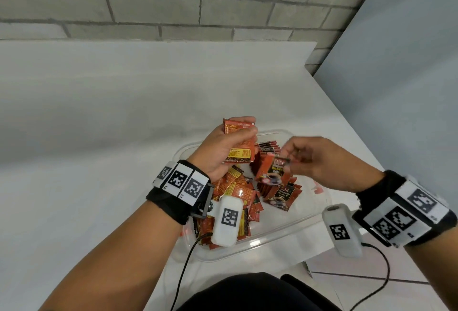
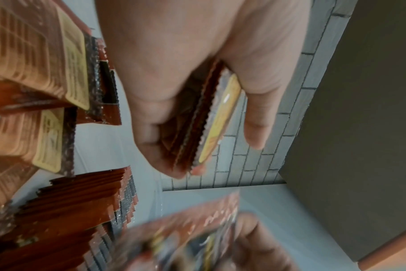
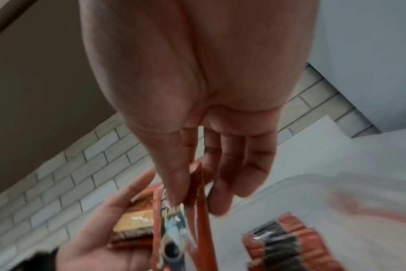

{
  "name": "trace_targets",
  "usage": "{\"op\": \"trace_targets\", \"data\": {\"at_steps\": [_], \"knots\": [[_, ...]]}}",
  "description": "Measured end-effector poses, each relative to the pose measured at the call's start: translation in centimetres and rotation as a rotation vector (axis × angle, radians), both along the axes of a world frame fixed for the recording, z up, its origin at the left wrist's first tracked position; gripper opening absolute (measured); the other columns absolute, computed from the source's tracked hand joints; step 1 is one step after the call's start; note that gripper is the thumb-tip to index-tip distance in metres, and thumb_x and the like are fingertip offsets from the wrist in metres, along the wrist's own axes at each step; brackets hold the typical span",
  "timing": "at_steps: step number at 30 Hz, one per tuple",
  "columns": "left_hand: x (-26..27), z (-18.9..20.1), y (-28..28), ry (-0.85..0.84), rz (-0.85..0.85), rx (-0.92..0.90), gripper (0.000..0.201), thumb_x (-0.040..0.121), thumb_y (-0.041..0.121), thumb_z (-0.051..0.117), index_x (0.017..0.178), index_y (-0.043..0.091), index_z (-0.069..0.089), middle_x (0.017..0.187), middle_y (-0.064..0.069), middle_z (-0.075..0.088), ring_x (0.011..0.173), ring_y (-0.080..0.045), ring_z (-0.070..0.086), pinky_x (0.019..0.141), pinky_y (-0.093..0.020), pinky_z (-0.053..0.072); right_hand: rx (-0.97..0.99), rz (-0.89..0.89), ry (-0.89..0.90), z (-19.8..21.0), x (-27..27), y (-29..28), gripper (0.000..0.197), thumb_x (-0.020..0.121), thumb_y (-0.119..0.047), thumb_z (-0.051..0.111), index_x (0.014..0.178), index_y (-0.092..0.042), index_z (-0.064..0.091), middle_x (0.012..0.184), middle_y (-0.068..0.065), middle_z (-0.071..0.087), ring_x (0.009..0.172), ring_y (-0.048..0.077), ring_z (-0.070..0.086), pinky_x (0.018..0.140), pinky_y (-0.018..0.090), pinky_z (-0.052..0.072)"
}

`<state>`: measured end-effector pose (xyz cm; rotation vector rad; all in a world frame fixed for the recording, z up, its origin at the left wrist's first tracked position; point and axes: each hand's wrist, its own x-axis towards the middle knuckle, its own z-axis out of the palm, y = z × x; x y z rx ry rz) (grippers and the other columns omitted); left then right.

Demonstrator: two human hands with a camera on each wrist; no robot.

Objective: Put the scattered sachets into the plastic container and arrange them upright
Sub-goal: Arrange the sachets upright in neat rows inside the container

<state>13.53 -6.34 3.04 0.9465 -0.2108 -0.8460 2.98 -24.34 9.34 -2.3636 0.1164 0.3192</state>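
Observation:
A clear plastic container [image 1: 285, 233] sits on the white table and holds many red and orange coffee sachets. Some stand upright in a row [image 1: 266, 148] at its far side; the others lie loose in a pile [image 1: 238, 194]. My left hand [image 1: 224, 148] hovers over the container and grips a small stack of sachets [image 1: 239, 143], seen edge-on as the stack [image 2: 203, 128] in the left wrist view. My right hand [image 1: 319, 162] pinches one sachet [image 1: 271, 170] between thumb and fingers; that sachet [image 3: 174, 229] hangs just right of the left hand.
The white table [image 1: 111, 124] meets a grey brick wall [image 1: 173, 0] behind. The table's right edge [image 1: 359, 137] runs diagonally, with a pale wall and tiled floor beyond. Black cables [image 1: 381, 278] trail from both wrist cameras near my dark-clothed lap.

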Motion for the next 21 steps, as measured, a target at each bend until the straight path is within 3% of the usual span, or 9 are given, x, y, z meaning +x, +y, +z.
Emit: {"op": "trace_targets", "data": {"at_steps": [2,4,7,9,13,17,21], "knots": [[0.0,-0.1,0.0,0.003,0.003,0.019,0.035,0.074,0.015,0.067,0.109,0.016,0.063,0.081,-0.004,0.064,0.070,-0.016,0.064,0.064,-0.028,0.054,-0.191,0.079,0.086,-0.6,-0.8,-0.7,0.016,0.081,-0.013,0.073,0.078,-0.021,0.059,0.075,-0.010,0.062,0.066,0.004,0.056,0.058,0.011,0.044],[0.0,-0.2,-0.1,0.001,-0.002,0.031,0.029,0.080,0.011,0.065,0.108,0.016,0.064,0.080,-0.005,0.064,0.067,-0.017,0.064,0.062,-0.027,0.054,-0.395,0.172,0.134,-1.4,-1.2,-0.9,0.025,0.080,-0.018,0.073,0.071,-0.030,0.054,0.075,-0.014,0.061,0.066,0.000,0.055,0.060,0.011,0.042],[0.0,-0.2,-0.1,0.000,0.000,0.044,0.026,0.085,0.008,0.063,0.110,0.015,0.063,0.079,-0.005,0.065,0.067,-0.018,0.064,0.062,-0.028,0.054,-0.576,0.230,0.212,-2.3,-1.5,-0.6,0.020,0.080,-0.021,0.069,0.072,-0.030,0.053,0.080,-0.009,0.066,0.072,0.010,0.058,0.067,0.029,0.048],[0.0,-0.2,-0.1,-0.002,0.003,0.051,0.026,0.084,0.008,0.063,0.110,0.015,0.063,0.079,-0.004,0.065,0.068,-0.018,0.064,0.061,-0.028,0.055,-0.676,0.265,0.238,-2.6,-1.6,-0.3,0.008,0.081,-0.021,0.065,0.080,-0.025,0.059,0.080,-0.010,0.062,0.072,0.013,0.055,0.062,0.028,0.045],[0.0,-0.2,-0.1,-0.010,0.009,0.058,0.026,0.086,0.007,0.062,0.111,0.014,0.063,0.080,-0.005,0.065,0.065,-0.018,0.065,0.060,-0.028,0.055,-0.824,0.322,0.267,-3.0,-1.6,0.4,0.005,0.084,-0.022,0.058,0.085,-0.027,0.057,0.072,-0.010,0.046,0.066,0.015,0.047,0.048,0.021,0.028],[0.0,-0.1,-0.1,-0.006,0.008,0.050,0.028,0.084,0.007,0.063,0.111,0.014,0.063,0.079,-0.005,0.065,0.065,-0.018,0.064,0.058,-0.028,0.055,-0.938,0.367,0.256,-3.5,-1.5,0.6,0.011,0.087,-0.018,0.050,0.081,-0.025,0.045,0.078,-0.003,0.049,0.068,0.021,0.048,0.046,0.021,0.026],[0.0,0.0,-0.1,-0.007,0.009,0.043,0.029,0.082,0.007,0.064,0.111,0.014,0.063,0.080,-0.006,0.064,0.066,-0.018,0.064,0.060,-0.027,0.055,-0.995,0.412,0.274,-3.5,-1.6,0.9,0.005,0.089,-0.017,0.049,0.086,-0.021,0.051,0.086,0.001,0.058,0.068,0.022,0.049,0.048,0.023,0.028]]}}
